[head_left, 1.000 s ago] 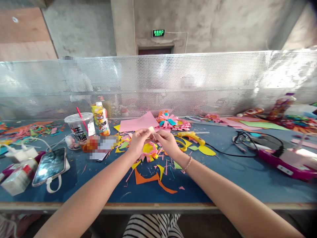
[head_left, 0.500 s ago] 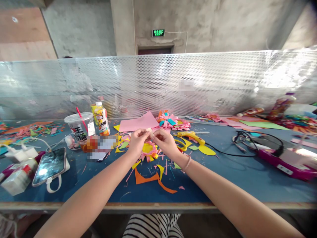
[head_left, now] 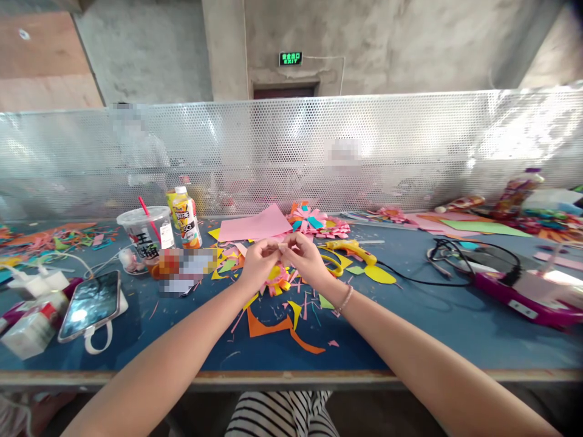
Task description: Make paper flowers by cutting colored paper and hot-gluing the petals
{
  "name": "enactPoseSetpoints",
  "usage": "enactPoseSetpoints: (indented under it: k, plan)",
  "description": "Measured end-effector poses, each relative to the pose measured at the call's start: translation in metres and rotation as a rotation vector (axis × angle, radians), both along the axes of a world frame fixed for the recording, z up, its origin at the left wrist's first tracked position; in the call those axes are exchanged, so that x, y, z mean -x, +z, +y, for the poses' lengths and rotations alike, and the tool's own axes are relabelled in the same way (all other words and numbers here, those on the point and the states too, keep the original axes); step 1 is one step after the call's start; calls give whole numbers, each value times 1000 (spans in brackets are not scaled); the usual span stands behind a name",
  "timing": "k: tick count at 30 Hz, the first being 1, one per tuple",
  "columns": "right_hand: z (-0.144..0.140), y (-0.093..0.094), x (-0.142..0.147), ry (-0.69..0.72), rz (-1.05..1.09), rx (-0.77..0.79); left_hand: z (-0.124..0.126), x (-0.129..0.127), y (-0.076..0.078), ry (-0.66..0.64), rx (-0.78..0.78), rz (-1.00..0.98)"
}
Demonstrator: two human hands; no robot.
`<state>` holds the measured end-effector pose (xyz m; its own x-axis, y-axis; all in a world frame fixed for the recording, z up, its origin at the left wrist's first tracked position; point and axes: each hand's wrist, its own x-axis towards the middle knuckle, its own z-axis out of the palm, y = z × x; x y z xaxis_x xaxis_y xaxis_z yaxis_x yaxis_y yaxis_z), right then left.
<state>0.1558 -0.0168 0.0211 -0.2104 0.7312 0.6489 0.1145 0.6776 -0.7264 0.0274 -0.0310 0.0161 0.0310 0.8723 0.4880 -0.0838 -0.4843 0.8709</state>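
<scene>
While both hands meet above the blue desk point(head_left: 410, 328), the left hand point(head_left: 257, 264) and right hand point(head_left: 310, 260) each keep a narrow pinching grip on something too small to make out, just over the pink-and-yellow paper flower point(head_left: 277, 278) beside the yellow glue gun point(head_left: 350, 247)

I'm in a craft workshop in a bare industrial building: beyond my hands point(head_left: 282, 262) runs a perforated metal divider point(head_left: 410, 152), with raw concrete walls point(head_left: 410, 42) and a green exit sign point(head_left: 291, 58) behind it. Around them, paper scraps point(head_left: 282, 325) and a glue gun point(head_left: 350, 247) litter the blue workbench point(head_left: 432, 321).
</scene>
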Motion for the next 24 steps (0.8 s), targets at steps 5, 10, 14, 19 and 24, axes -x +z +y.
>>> enactPoseSetpoints:
  k: [5, 10, 14, 19, 24]
  plan:
    - [-1, 0, -1, 73, 1, 44, 2, 1, -2, 16, -26, 27]
    - [-4, 2, 0, 90, 8, 60, 2, 1, -1, 36, -33, 27]
    - [-4, 2, 0, 97, 18, 67, 2, 1, -1, 40, -43, 34]
    - [-1, 1, 0, 80, 28, 72, 0, -1, -1, 55, -60, 29]
    - [-2, 3, 1, 88, 96, 111, -4, -4, 1, -22, -52, 24]
